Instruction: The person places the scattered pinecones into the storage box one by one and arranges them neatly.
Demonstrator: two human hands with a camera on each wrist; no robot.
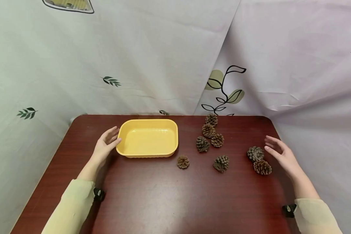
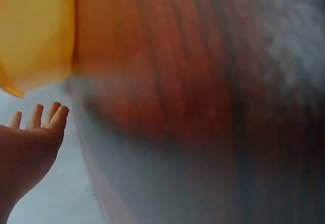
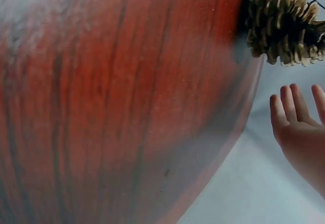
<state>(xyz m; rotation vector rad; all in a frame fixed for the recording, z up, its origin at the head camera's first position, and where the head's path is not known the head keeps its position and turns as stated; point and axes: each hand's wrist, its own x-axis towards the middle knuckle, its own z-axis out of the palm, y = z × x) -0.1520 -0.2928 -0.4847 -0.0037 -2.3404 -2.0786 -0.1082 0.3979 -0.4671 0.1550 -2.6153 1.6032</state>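
Note:
A yellow rectangular tray (image 1: 147,154) lies toward the back left of the table, with nothing in it. My left hand (image 1: 103,145) is at its left rim, fingers loosely bent and the thumb tip right by the edge. In the left wrist view the left hand (image 2: 35,142) shows beneath the yellow tray (image 2: 38,31). On the other side, my right hand (image 1: 282,156) hovers just right of two pine cones, a greyish pine cone (image 1: 255,153) and a browner pine cone (image 1: 262,167). Its fingers are relaxed and hold nothing. A pine cone (image 3: 282,26) appears above the right fingers (image 3: 288,104) in the right wrist view.
Several pine cones (image 1: 208,130) cluster at the back, right of the tray. A small pine cone (image 1: 183,162) lies near the tray's lower right corner, and another pine cone (image 1: 221,163) sits farther right. The dark red table (image 1: 169,198) meets a white patterned cloth (image 1: 152,65) behind.

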